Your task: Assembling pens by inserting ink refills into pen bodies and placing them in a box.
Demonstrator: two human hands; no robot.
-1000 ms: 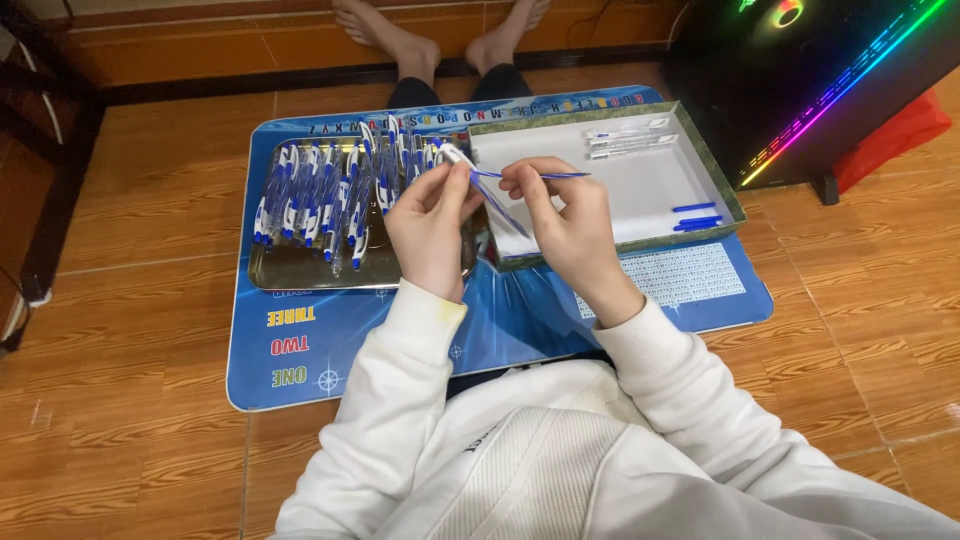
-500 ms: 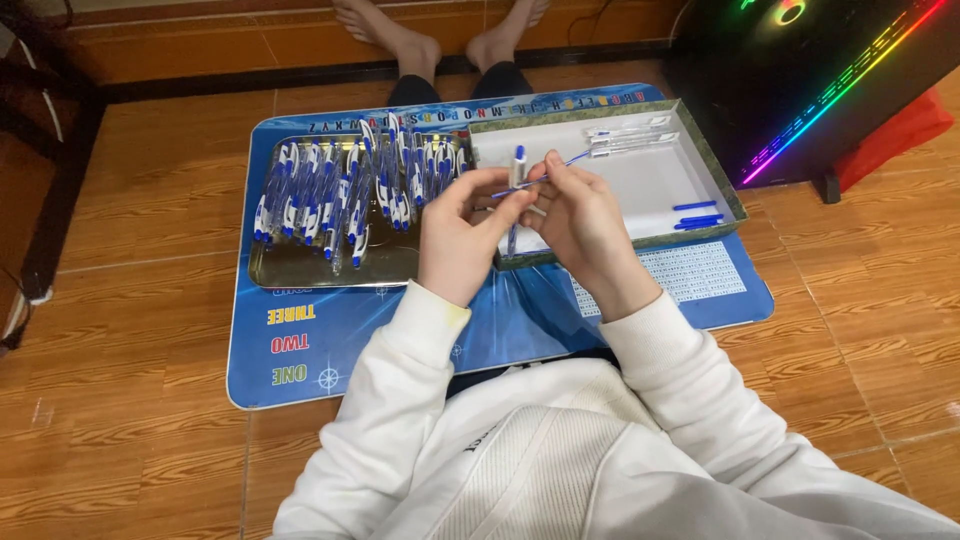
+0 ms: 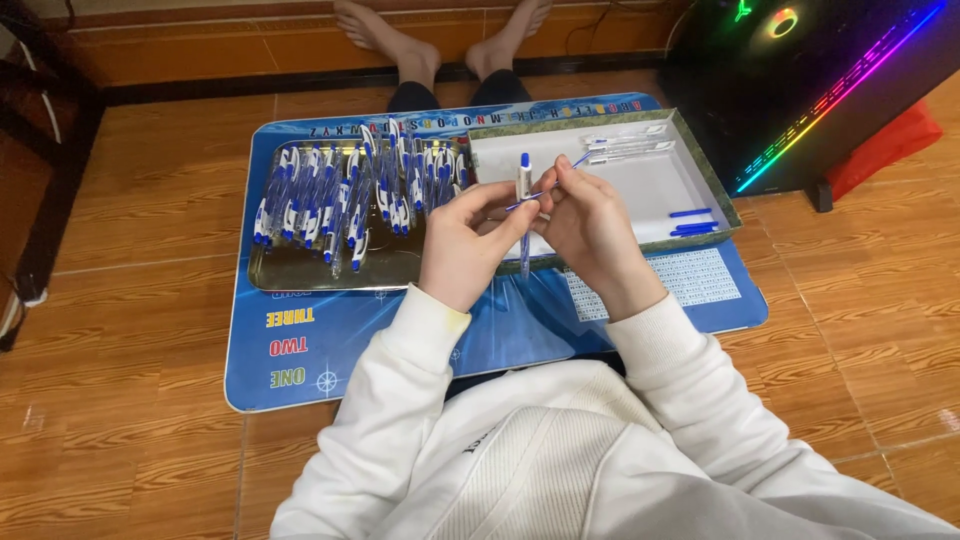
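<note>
Wooden flooring carries your blue play mat (image 3: 330, 345), with a metal tray (image 3: 300, 268) of blue-and-white pens (image 3: 345, 195) at left. Your left hand (image 3: 465, 245) pinches an upright pen barrel (image 3: 524, 195) above the mat's middle. Your right hand (image 3: 590, 230) pinches a thin blue refill (image 3: 560, 175) against it, before the white-lined box (image 3: 640, 185).

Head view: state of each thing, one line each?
Pen: upright, pinched by left hand.
Refill: in right hand, tilted, crossing the pen.
Tray: heaped with blue-white pens.
Box: open, few parts inside.
Computer case: lit.
</note>
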